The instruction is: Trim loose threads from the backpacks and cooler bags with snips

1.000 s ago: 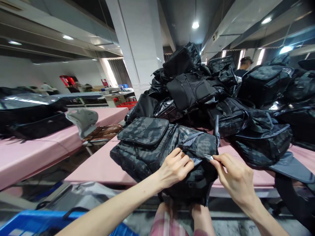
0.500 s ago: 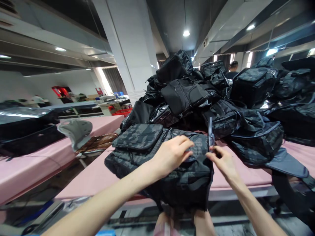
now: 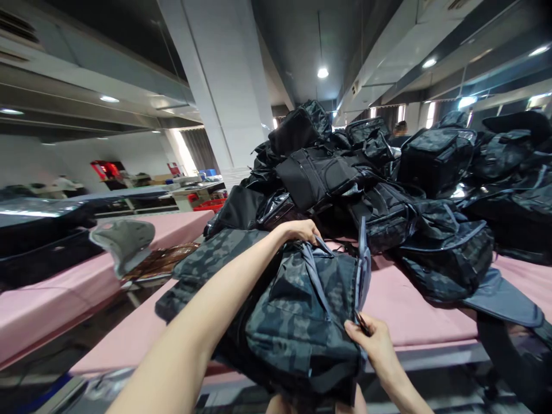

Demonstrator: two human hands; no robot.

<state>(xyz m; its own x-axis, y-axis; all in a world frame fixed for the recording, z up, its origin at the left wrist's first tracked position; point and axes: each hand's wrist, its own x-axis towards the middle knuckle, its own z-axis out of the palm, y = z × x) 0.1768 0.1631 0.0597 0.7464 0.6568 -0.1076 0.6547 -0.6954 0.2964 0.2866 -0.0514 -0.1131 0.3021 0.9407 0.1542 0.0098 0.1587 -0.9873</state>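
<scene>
The backpack (image 3: 302, 322) is now tipped upright, left hand (image 3: 302, 230) gripping its top, right hand (image 3: 373, 342) pinching a cutter (image 3: 361, 322) lower down.

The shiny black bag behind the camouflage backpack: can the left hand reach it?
Probably yes: the left hand grips the top edge of the camouflage backpack, and the shiny black bag lies just beyond, nothing between them.

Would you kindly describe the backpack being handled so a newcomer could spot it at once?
Start at the long pink table heaped with dark bags. At its near edge lies a camouflage backpack. It alone is held: the left hand at its far top, the right hand pinching its near edge.
</scene>
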